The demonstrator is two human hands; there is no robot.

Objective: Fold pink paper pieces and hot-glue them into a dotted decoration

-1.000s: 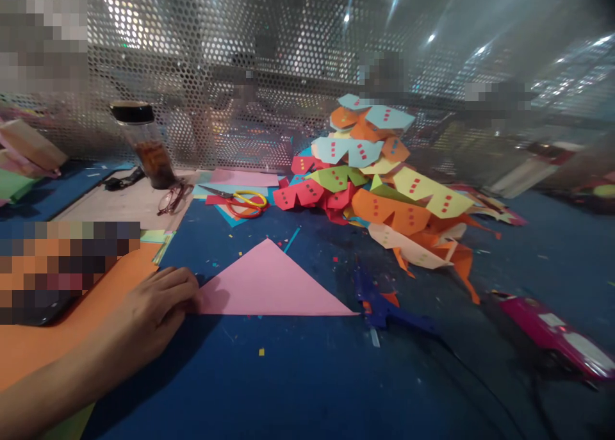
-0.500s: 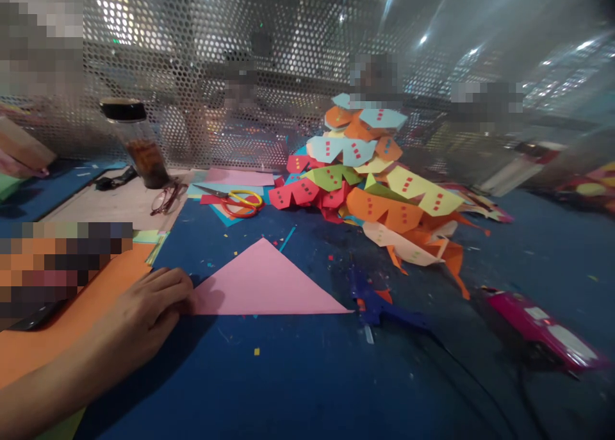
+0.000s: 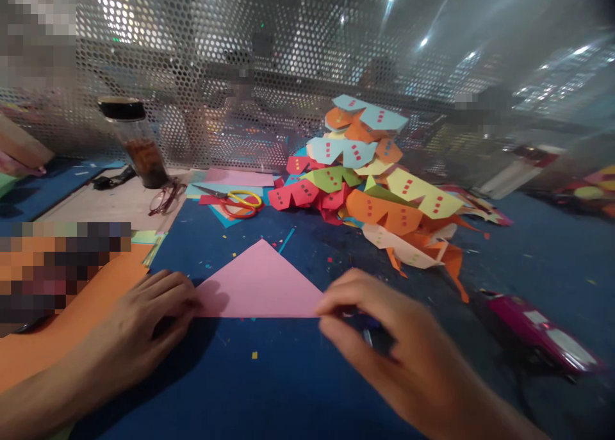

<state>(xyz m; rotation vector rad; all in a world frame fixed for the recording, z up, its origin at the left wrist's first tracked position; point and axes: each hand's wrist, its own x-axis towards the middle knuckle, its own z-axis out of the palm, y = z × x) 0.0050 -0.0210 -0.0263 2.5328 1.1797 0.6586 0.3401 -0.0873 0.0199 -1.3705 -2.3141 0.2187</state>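
Note:
A sheet of pink paper [image 3: 262, 286], folded into a triangle, lies on the blue table with its peak pointing away from me. My left hand [image 3: 156, 309] has its fingers curled and pinched at the paper's left corner. At the right side, my right hand [image 3: 394, 337] brings thumb and forefinger together on the paper, hiding its right corner. Mostly covered behind that hand is the blue glue gun. Small paper scraps are scattered around, among them a yellow bit [image 3: 254, 355] near the front.
Several folded paper pieces [image 3: 379, 203] are piled at the back. Scissors [image 3: 240, 203] rest on coloured sheets. Glasses [image 3: 166, 196] and a bottle of dark drink [image 3: 144, 155] stand back left. Orange paper [image 3: 100, 305] lies under my left arm; a magenta device [image 3: 542, 331] sits right.
My right hand has come into view from the lower right and reached the paper's right corner, covering the glue gun. My left hand stays at the left corner.

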